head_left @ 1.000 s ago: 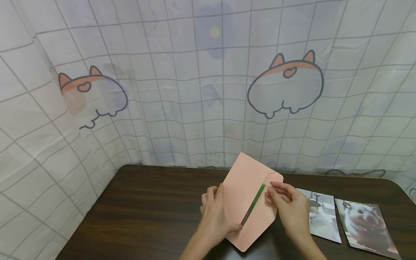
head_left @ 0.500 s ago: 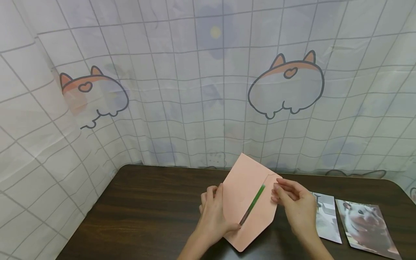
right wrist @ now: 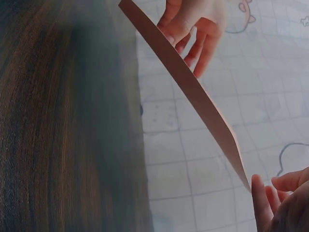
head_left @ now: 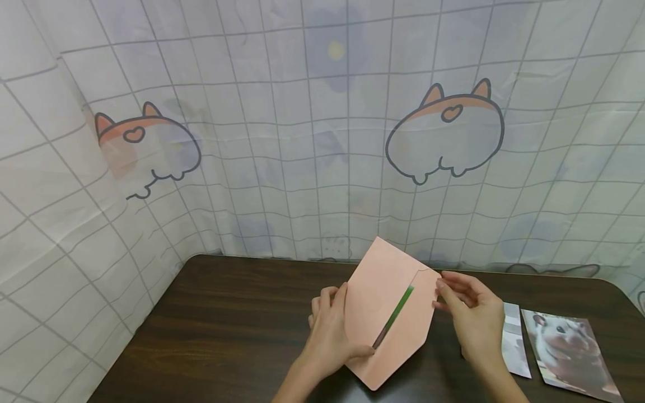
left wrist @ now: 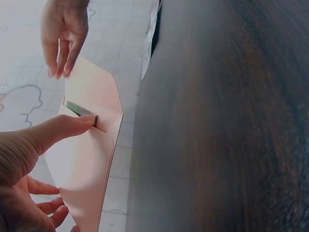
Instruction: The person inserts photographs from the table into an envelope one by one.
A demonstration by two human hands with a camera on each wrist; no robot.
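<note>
A pink envelope [head_left: 375, 302] is tilted up in front of me with its flap [left wrist: 94, 89] unfolded to the right. At its mouth shows the green and brown edge of a card [head_left: 395, 313]; the rest of that card is hidden inside. My left hand [head_left: 330, 330] grips the envelope, the thumb at the lower end of the card's edge and the fingers behind. My right hand [head_left: 476, 319] is at the flap's outer edge, its fingertips touching or very near it. In the right wrist view the envelope appears almost edge-on, and the right thumb stands apart from it.
Right of the envelope, a hamster picture card [head_left: 569, 352] lies on the dark wooden table [head_left: 211, 324]. Beside it lies a grey-white picture card [head_left: 516, 352], partly covered by my right hand. A white gridded curtain [head_left: 282, 168] hangs behind the table.
My right hand has moved rightward across the flap to its outer edge and now covers more of the grey-white card. The left hand and envelope have hardly moved.
</note>
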